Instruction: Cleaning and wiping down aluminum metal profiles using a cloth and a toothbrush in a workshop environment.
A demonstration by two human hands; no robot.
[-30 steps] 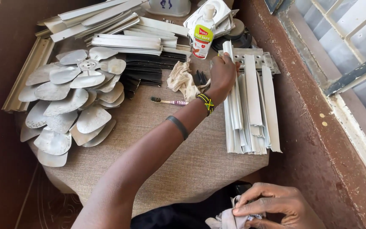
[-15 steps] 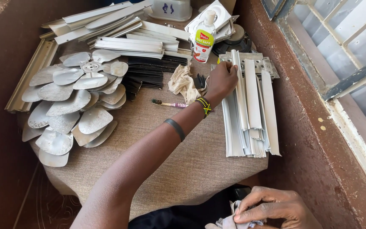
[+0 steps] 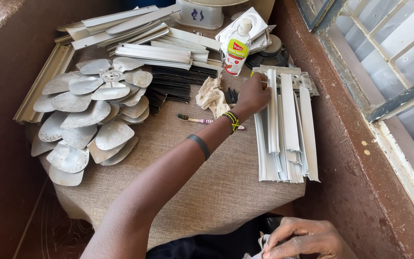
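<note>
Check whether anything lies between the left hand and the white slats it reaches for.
Nothing visible does. The left hand already rests on the top end of the white slats; the crumpled cloth and toothbrush lie off to its side, apart from the stack.

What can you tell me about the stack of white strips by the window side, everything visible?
The stack of white strips is a pile of long, narrow, channel-shaped slats, off-white, looking like painted metal or plastic. They lie flat and roughly parallel on the cloth-covered table at its right edge, their near ends uneven and fanned slightly. Their far ends rest over a perforated grey plate. The left hand rests on the pile's far left end, fingers on a strip.
</note>
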